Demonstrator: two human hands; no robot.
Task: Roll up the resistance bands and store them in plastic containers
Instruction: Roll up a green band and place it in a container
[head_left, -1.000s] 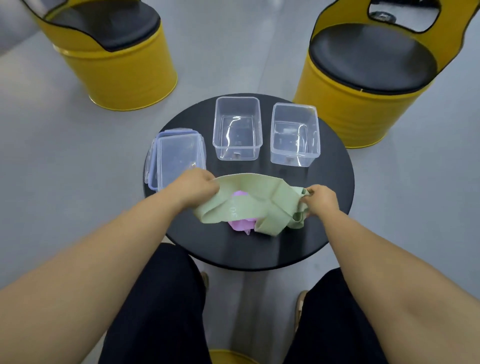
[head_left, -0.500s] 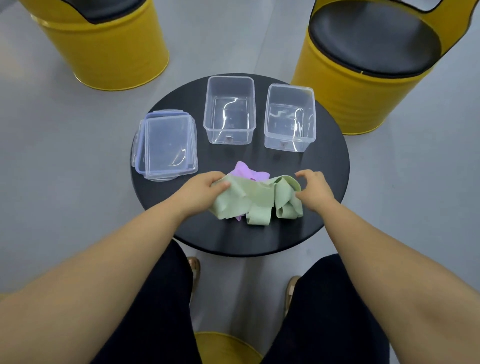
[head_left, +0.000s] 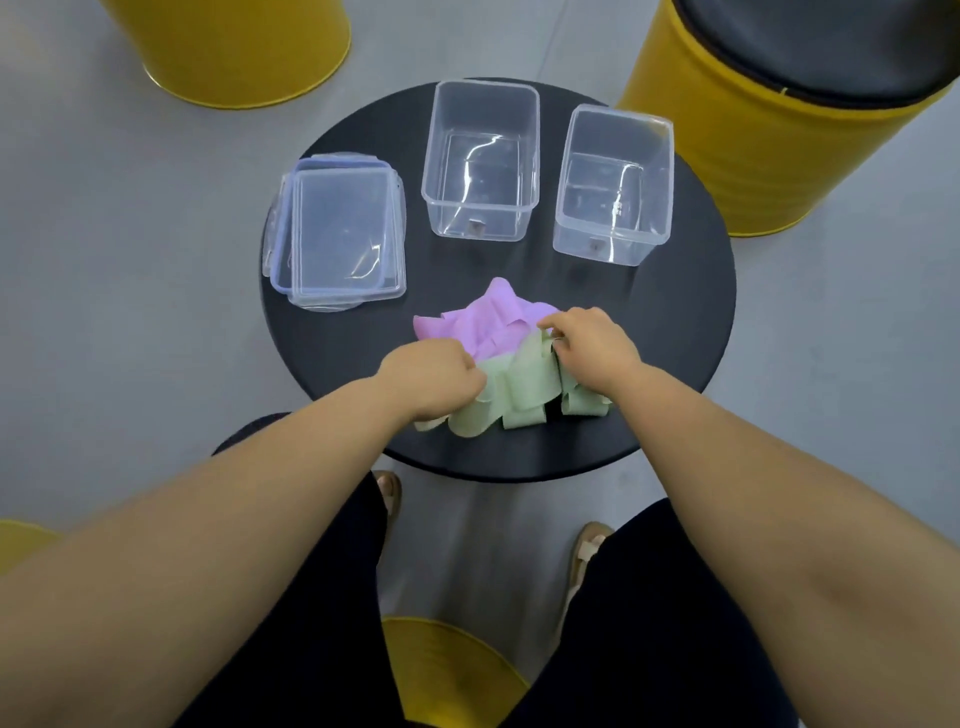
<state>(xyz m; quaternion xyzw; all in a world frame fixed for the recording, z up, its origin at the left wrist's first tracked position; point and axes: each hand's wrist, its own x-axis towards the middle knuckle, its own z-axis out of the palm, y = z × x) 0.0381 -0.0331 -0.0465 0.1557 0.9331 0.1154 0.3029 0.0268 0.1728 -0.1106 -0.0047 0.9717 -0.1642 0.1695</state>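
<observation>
Near edge of round black table (head_left: 675, 332): crumpled green band (head_left: 522, 392) lies in loose folds, held at both ends. Left hand (head_left: 431, 376) is fisted, fingers curled onto the band's left end. Right hand (head_left: 597, 351) pinches a fold at the band's right end between thumb and fingertips. Purple band (head_left: 480, 322) lies bunched just behind, touching the green one. Further back: stacked clear lids (head_left: 340, 234) at left, two open clear containers (head_left: 480, 166) (head_left: 613, 187) side by side. Yellow barrel seat (head_left: 727, 130) stands beyond
</observation>
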